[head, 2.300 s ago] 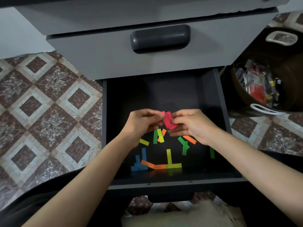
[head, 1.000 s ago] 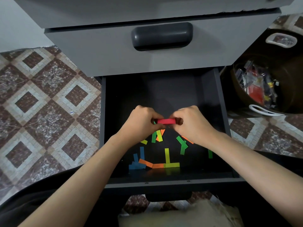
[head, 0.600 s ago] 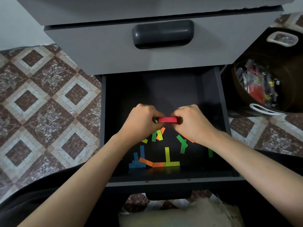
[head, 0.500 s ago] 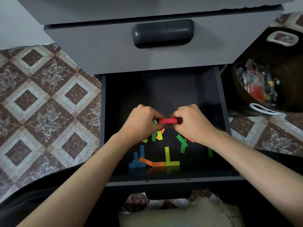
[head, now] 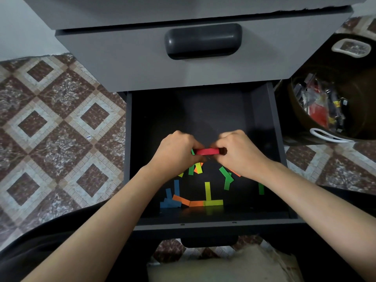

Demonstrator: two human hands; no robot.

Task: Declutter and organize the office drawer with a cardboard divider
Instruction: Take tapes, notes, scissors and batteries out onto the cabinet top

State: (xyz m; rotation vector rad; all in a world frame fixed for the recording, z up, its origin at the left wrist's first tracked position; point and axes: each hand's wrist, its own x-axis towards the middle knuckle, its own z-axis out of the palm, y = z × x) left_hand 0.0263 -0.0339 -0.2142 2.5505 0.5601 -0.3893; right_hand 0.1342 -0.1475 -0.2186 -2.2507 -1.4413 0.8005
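The dark open drawer [head: 274, 123] is pulled out below a grey closed drawer. Over its middle, my left hand [head: 175, 151] and my right hand [head: 240, 153] pinch the two ends of a small stack of red paper strips [head: 207, 151], held level and edge-on. Beneath the hands, several loose coloured paper strips [head: 207, 192] in green, yellow, orange and blue lie scattered on the drawer floor, most near the front. Some strips are partly hidden under my hands.
The closed grey drawer with a dark handle [head: 203, 40] overhangs the back of the open one. A dark basket [head: 325, 137] with white handles, full of small items, stands on the patterned tile floor at the right. A pale cardboard piece [head: 223, 267] lies by my lap.
The red strips went from a fanned, tilted bunch to a flat level stack squeezed between both hands. The hands rose slightly and have held almost still over the last half second.
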